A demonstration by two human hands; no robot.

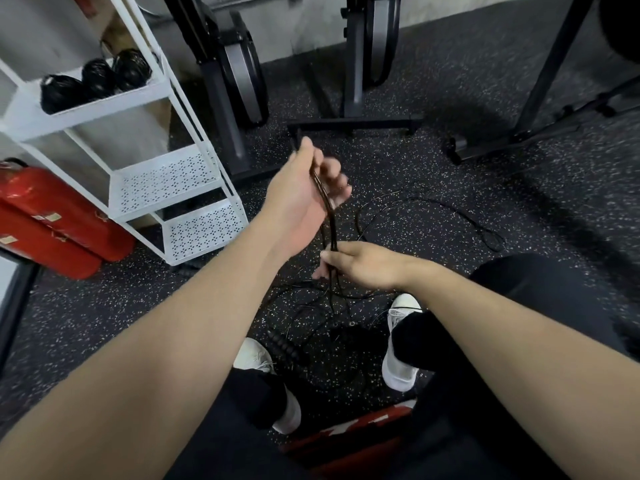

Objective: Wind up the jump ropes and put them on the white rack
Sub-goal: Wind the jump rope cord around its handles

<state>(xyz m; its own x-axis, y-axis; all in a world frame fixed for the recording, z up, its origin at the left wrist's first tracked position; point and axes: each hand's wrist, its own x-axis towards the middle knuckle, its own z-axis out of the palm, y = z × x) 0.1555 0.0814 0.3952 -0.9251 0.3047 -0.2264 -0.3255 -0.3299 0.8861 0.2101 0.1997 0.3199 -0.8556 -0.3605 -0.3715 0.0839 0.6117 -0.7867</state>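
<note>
My left hand is raised over the floor and grips the dark handles of a black jump rope. Below it, my right hand pinches the same rope's thin cord, which hangs down to a loose tangle on the floor. More cord loops out to the right. A beaded black handle lies between my shoes. The white rack stands at the left; three wound black ropes sit on its upper shelf.
Red cylinders lie left of the rack. Black exercise machines and their floor bases stand beyond my hands. A red box is under me. My white shoes rest on speckled rubber flooring.
</note>
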